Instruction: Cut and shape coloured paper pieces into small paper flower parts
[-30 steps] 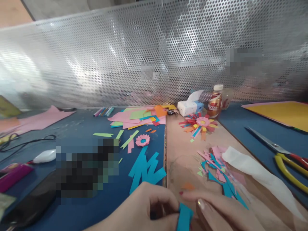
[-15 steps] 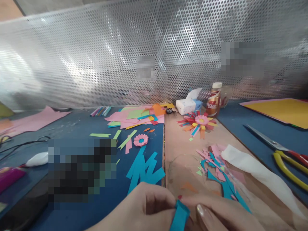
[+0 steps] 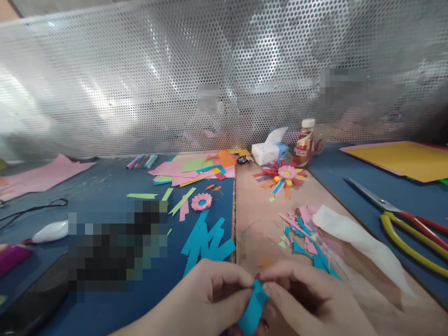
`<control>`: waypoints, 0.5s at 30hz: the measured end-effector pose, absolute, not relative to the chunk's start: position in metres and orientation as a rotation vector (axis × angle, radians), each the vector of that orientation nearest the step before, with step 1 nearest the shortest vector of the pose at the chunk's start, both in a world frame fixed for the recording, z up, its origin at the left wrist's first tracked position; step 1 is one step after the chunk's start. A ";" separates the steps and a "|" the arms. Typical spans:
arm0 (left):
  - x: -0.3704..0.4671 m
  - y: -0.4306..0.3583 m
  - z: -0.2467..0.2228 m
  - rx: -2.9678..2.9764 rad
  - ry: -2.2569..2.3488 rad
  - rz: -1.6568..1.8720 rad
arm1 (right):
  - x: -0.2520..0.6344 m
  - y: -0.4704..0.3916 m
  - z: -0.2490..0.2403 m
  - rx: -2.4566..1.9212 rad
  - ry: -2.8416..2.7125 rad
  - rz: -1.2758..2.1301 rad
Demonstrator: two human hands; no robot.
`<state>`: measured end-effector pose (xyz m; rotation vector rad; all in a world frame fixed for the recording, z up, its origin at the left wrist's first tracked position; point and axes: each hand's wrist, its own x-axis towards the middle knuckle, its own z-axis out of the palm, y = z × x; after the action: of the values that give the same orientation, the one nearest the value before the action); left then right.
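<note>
At the bottom middle, my left hand and my right hand meet around a blue paper strip. Thumb and fingers of each hand pinch its upper end, which looks folded; the lower end hangs towards me. Just beyond my left hand lie several blue paper strips on the blue surface. Past them sits a pink paper ring with a blue centre. Paper scraps in pink and blue lie beyond my right hand.
A multicoloured paper flower lies before a tissue box and a bottle. Scissors rest at right near a crumpled white tissue. Coloured sheets lie at the back, against a perforated metal screen.
My right hand has turned, and its thumb now presses on the blue strip's upper end. The strip has shifted slightly left. The camera view has moved a little.
</note>
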<state>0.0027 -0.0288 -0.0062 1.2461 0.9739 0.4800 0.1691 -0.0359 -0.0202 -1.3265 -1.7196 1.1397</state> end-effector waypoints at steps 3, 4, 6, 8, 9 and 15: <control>0.004 -0.029 -0.005 1.297 1.010 0.460 | 0.169 -0.034 -0.022 -1.275 -1.672 1.208; 0.005 -0.029 -0.004 1.299 1.013 0.460 | 0.169 -0.034 -0.022 -1.260 -1.667 1.213; 0.006 -0.029 -0.003 1.272 1.004 0.464 | 0.168 -0.033 -0.021 -1.251 -1.678 1.233; 0.007 -0.029 -0.004 1.229 0.999 0.474 | 0.168 -0.033 -0.021 -1.252 -1.670 1.248; 0.007 -0.029 -0.005 1.213 0.997 0.489 | 0.167 -0.033 -0.020 -1.249 -1.652 1.258; 0.004 -0.032 0.000 1.309 1.026 0.565 | 0.164 -0.036 -0.019 -1.258 -1.581 1.278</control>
<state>0.0043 -0.0325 0.0001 1.3090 1.0255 0.5654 0.1638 -0.0361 -0.0186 -1.2575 -1.5815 1.2776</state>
